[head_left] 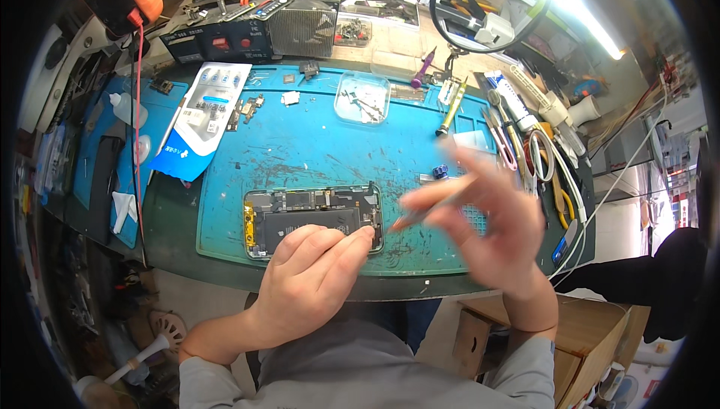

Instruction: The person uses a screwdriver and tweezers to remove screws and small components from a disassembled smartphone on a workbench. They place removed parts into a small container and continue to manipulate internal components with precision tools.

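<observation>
Opened phone (pixel 313 218) lay flat on blue mat (pixel 315 150), pinned by curled left hand (pixel 311 281) fingertips at lower edge. Right hand (pixel 487 221), blurred, pinched thin tool (pixel 424 212) near its right end. Looked light, stiff, fragile inside; best gripped by frame edges.

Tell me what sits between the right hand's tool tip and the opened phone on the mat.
Nothing visible does. The right hand is blurred, and its thin tool points at the right end of the opened phone over bare blue mat. The left hand rests on the phone's lower edge, beside that path.
</observation>
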A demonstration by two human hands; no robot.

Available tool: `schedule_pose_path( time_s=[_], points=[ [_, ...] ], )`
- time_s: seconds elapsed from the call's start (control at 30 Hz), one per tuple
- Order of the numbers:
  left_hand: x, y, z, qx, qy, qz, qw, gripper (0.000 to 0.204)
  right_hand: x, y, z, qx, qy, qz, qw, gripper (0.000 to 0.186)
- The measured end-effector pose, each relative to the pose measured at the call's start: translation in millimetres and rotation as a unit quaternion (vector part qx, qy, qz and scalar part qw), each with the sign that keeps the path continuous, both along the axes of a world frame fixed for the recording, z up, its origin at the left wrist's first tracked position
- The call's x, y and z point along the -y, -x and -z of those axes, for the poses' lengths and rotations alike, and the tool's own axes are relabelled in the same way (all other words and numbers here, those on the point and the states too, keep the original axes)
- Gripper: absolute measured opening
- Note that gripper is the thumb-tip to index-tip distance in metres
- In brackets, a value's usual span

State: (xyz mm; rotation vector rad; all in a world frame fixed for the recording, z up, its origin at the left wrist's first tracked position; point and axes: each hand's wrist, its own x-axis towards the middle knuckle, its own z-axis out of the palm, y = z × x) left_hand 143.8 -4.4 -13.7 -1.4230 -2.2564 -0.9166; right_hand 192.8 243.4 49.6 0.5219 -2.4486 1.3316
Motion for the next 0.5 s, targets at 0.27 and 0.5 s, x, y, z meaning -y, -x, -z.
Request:
schedule_pose_path(
  time_s=[0.27,0.5],
  points=[
    [14,7,-11,0.022,-0.07,0.021,0.997,0.034,-16,44,27,0.066,0.192,0.158,0.966,0.021],
    [24,93,-36,-0.008,-0.012,-0.095,0.995,0.01,0,73,34,0.106,0.161,0.139,0.971,0.019]
  ],
)
